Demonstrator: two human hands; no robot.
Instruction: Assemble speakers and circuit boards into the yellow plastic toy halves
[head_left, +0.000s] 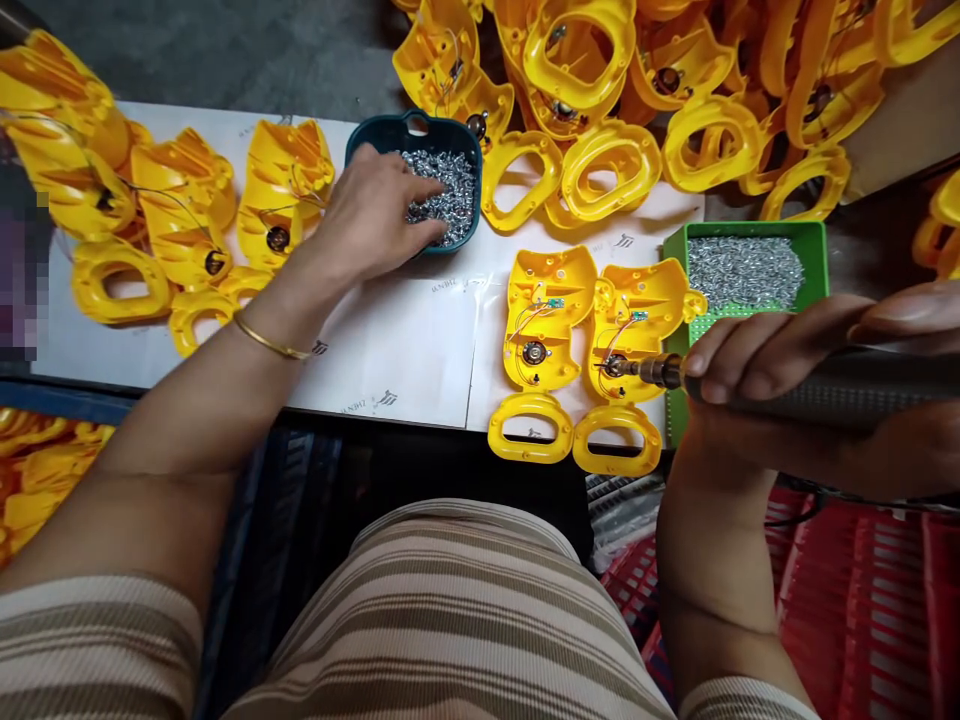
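My left hand [367,215] dips into a dark teal bowl [474,222], its fingers apart and touching small silver screws [448,180]. My right hand [795,345] grips a dark electric screwdriver [840,380]. The screwdriver's bit meets a round metal part low in a yellow plastic half-shell [641,292], which lies open side up with a small green circuit board and thin wires inside. Beside it, on the left, lies a matching yellow half-shell [551,285]. Two yellow oval rings [531,452] sit at their lower ends, along the white table's front edge.
A green basket [817,265] of screws stands at the right, partly behind my right hand. Yellow shells [180,205] with wires line the left side. More yellow shells and rings [611,170] are heaped at the back. Red crates [847,600] stand below, right.
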